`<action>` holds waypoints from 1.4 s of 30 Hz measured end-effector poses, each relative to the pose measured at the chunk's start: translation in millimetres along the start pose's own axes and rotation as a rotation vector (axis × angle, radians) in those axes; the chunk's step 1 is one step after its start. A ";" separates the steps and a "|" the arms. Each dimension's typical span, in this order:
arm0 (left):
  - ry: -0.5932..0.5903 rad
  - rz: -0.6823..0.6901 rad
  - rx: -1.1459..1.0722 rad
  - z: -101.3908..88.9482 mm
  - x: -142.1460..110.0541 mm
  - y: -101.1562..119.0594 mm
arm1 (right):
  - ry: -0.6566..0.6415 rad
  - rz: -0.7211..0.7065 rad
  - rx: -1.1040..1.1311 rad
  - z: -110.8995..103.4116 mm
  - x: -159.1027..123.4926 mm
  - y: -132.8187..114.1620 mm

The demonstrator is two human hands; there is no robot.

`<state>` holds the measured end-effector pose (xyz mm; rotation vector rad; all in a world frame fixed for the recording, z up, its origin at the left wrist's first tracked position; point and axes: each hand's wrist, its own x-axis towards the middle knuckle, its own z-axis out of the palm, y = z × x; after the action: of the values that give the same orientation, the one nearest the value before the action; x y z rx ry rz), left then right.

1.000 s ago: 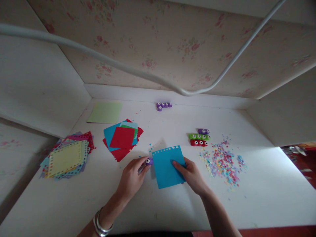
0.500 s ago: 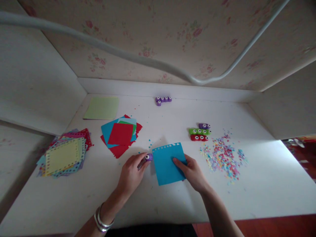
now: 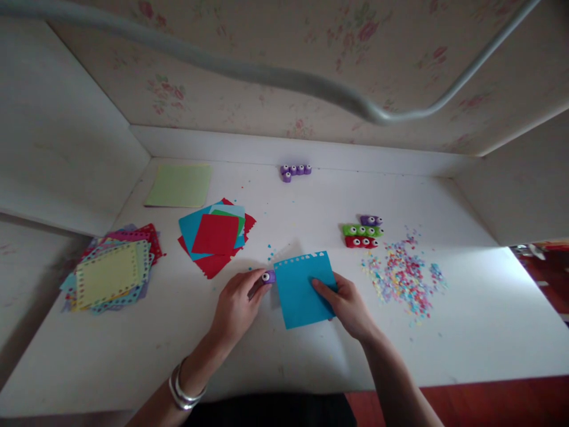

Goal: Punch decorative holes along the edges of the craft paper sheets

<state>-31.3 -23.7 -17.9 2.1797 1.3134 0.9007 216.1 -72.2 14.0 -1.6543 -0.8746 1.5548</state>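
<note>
My left hand (image 3: 236, 302) is closed around a small purple paper punch (image 3: 267, 277) with a white, eye-like button. The punch meets the left edge of a blue paper square (image 3: 302, 293), near its upper left corner. Small holes run along the top edge of that sheet. My right hand (image 3: 349, 302) grips the sheet at its right side, thumb on top and the other fingers mostly hidden beneath. A few blue paper bits (image 3: 269, 249) lie just beyond the punch.
Coloured sheets (image 3: 217, 234) and a punched-paper pile (image 3: 106, 273) lie left, with pale green paper (image 3: 180, 185) behind. Purple punches (image 3: 294, 171) stand at the back. Green punches (image 3: 362, 230), red ones (image 3: 360, 242) and confetti (image 3: 406, 273) are right. A white cable (image 3: 267, 71) hangs across above.
The camera view has tilted, so the table and its things sit higher in the picture. Both hands keep their hold on the punch and the blue sheet, with hardly any movement between them.
</note>
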 end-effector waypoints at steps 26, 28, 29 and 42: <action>-0.025 0.037 -0.001 0.2 1.1 -0.7 | -0.027 -0.022 -0.054 -0.9 2.4 8.5; -0.034 0.053 0.011 1.0 0.9 -1.4 | -0.022 -0.048 -0.108 -0.4 3.0 9.3; -0.038 0.059 0.019 1.4 0.6 -1.7 | -0.018 -0.058 -0.147 0.1 2.9 8.9; -0.059 0.019 0.056 -3.9 -4.3 0.0 | 0.245 -0.745 -1.184 3.6 -2.0 18.4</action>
<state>-35.6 -27.4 -16.5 2.2469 1.3066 0.8104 212.6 -83.5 -0.7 -1.7845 -2.1733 0.2312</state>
